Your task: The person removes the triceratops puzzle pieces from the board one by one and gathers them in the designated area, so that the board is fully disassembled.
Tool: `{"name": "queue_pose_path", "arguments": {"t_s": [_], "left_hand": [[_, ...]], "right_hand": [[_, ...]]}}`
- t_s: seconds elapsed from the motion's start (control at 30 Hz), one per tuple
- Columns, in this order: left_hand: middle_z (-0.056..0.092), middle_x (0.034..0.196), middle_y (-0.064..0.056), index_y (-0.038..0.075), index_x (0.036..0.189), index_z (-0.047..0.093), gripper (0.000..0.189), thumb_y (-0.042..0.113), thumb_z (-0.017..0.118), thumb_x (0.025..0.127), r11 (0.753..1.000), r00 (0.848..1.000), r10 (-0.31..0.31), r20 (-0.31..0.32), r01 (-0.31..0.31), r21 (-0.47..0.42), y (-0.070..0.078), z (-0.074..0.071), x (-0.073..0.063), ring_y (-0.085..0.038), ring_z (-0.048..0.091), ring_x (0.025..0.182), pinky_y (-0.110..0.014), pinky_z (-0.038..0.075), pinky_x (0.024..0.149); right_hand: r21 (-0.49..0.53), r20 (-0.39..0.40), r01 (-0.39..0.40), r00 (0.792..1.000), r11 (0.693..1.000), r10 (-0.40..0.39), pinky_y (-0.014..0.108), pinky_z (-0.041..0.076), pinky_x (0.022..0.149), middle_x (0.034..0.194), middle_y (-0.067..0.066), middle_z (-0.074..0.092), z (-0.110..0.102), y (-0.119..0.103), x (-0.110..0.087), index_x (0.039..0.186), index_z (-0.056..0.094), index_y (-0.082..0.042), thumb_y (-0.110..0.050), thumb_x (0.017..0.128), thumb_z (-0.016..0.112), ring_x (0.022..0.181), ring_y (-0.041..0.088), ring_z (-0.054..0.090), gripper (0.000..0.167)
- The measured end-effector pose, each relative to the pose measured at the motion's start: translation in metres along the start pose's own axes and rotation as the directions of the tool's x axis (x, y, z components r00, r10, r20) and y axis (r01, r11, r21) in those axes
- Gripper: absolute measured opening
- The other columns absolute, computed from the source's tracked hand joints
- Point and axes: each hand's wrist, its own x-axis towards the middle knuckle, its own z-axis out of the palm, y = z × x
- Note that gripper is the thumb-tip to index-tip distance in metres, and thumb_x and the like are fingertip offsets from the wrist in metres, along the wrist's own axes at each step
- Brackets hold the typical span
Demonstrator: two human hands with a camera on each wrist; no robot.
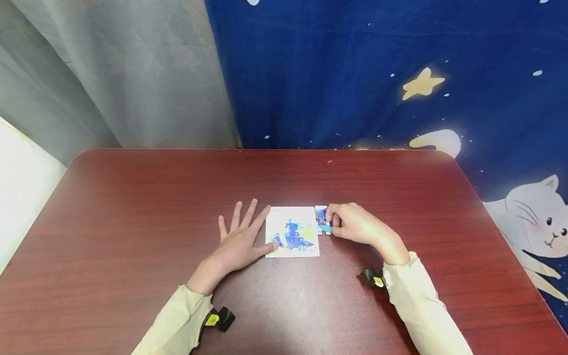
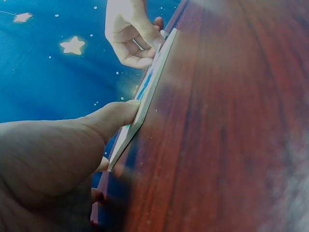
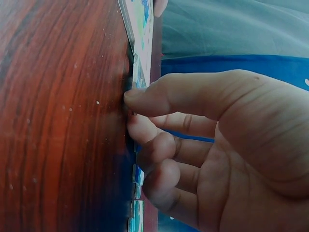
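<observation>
A square white puzzle board (image 1: 288, 213) with a blue picture lies flat on the table. My left hand (image 1: 237, 249) is spread at its left side, the thumb resting on the lower left corner and the forefinger at the upper left corner. Right of the board, touching or nearly touching its edge, are blue puzzle pieces (image 1: 321, 222). My right hand (image 1: 361, 224) pinches at these pieces with curled fingers and thumb, covering part of them. In the right wrist view, more puzzle pieces (image 3: 138, 212) lie past the curled fingers.
The reddish-brown wooden table (image 1: 155, 197) extends around both hands. A grey curtain (image 1: 155, 74) and a blue curtain (image 1: 319, 74) with stars and a cat hang behind it. Each wrist wears a black strap device, the left one (image 1: 225, 319) near the table front.
</observation>
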Motion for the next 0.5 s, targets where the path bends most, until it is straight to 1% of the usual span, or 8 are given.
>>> {"name": "queue_pose_path", "arguments": {"t_s": [0.27, 0.5], "left_hand": [[0.004, 0.155, -0.009, 0.022, 0.15, 0.02, 0.086, 0.054, 0.062, 0.082, 1.0, 1.0, 0.003, 0.002, -0.003, -0.002, -0.0001, 0.0, -0.0002, -0.036, -0.01, 0.138, -0.066, -0.011, 0.097], [0.004, 0.155, -0.009, 0.022, 0.15, 0.02, 0.086, 0.054, 0.062, 0.082, 1.0, 1.0, 0.001, 0.003, -0.001, -0.007, -0.001, 0.0008, 0.0002, -0.036, -0.011, 0.138, -0.066, -0.012, 0.097]], "right_hand": [[0.0, 0.002, -0.01, 1.0, 1.0, 0.01, 0.027, 0.041, 0.06, 0.065, -0.007, 0.052, -0.0004, -0.0016, 0.0, 0.086, 0.058, -0.008, -0.001, 0.074, 0.068, 0.059, 0.008, 0.047, 0.018], [-0.015, -0.014, -0.008, 1.0, 1.0, 0.008, 0.028, 0.041, 0.062, 0.066, -0.008, 0.051, 0.0002, -0.0016, -0.0001, 0.085, 0.058, -0.009, -0.003, 0.074, 0.066, 0.06, 0.009, 0.047, 0.014]]}}
